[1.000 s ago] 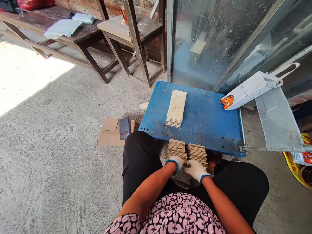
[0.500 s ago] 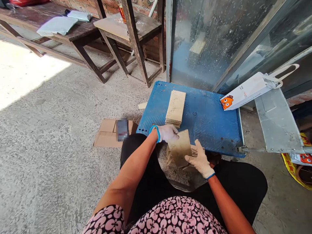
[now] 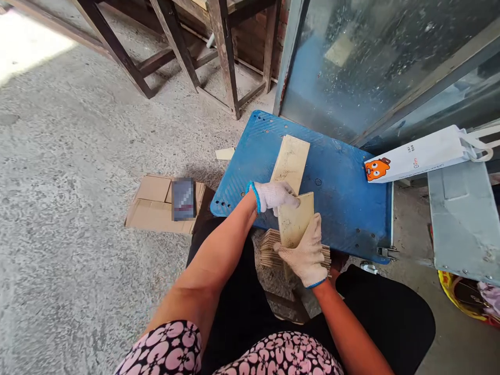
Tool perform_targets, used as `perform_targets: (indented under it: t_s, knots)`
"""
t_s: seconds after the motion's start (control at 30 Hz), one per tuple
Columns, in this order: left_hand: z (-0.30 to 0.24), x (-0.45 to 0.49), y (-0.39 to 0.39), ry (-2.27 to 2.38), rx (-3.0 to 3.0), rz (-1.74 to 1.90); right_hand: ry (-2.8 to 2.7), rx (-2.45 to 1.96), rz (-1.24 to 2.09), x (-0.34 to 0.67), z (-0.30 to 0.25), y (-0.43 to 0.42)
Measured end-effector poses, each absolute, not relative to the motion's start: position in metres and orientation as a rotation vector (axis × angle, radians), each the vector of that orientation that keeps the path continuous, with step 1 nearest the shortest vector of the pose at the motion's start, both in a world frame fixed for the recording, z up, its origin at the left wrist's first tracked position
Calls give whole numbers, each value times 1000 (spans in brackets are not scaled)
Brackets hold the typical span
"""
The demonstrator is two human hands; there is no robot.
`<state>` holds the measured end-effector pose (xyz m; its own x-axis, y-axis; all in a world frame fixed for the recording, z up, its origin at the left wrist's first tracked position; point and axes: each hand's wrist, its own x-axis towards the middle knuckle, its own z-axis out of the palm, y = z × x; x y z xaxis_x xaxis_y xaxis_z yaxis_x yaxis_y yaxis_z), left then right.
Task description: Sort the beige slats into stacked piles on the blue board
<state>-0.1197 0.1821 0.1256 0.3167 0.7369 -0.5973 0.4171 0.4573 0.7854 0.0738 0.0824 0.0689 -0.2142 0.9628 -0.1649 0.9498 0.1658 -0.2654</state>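
From the head view, here's a blue surface (image 3: 344, 213) on rough concrete floor (image 3: 97, 156), set against dusty glass (image 3: 351, 67), with one white bag (image 3: 422, 153) at its far right corner and one piece of cardboard (image 3: 150, 208) left! One pale pile (image 3: 291, 161) sits on it, and board edges (image 3: 271, 250) show below the near rim. And the flat, cream, dark-flecked board (image 3: 295, 219) is over that rim, left hand (image 3: 275, 197) fingers pinching its upper edge, right hand (image 3: 307, 255) fingers spread wide, clasping its lower part!
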Motion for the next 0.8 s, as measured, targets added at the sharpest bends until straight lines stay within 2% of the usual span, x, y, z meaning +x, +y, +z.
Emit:
perform_targets:
  t_s: [0.2, 0.37, 0.57, 0.8]
  knots:
    - [121, -108, 203, 1354, 1136, 367, -2119, -2130, 654, 75, 71, 106]
    - [121, -116, 216, 1718, 1316, 434, -1774, -2466, 759, 104, 58, 174]
    - [127, -96, 207, 1669, 1513, 45, -1685, -2604, 805, 111, 25, 268]
    - [114, -50, 185, 1344, 1637, -270, -1648, -2747, 740, 74, -4, 310]
